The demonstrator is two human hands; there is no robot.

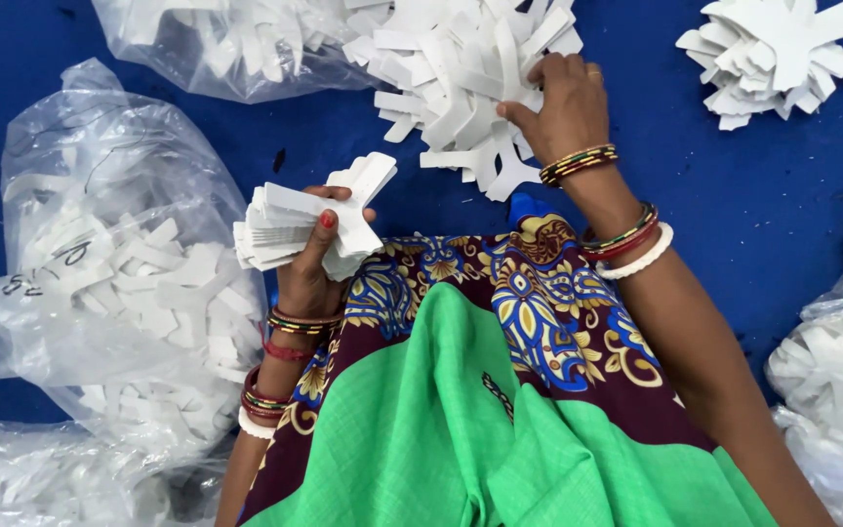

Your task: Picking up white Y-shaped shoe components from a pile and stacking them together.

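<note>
My left hand [306,265] grips a thick stack of white Y-shaped cut pieces [297,222], thumb pressed on top, held just above my lap. My right hand [560,102] reaches forward and rests, fingers down, on a loose heap of the same white pieces [461,83] lying on the blue surface [636,98]. Its fingers touch the heap's right side; whether they pinch a piece is hidden. Both wrists wear coloured bangles. My lap is covered by green and patterned maroon-blue cloth [461,390].
A clear plastic bag of white pieces [139,283] lies at the left, another [236,44] at the top left. A separate pile [778,54] sits at the top right. More filled bags [836,381] lie at the right edge and the bottom left.
</note>
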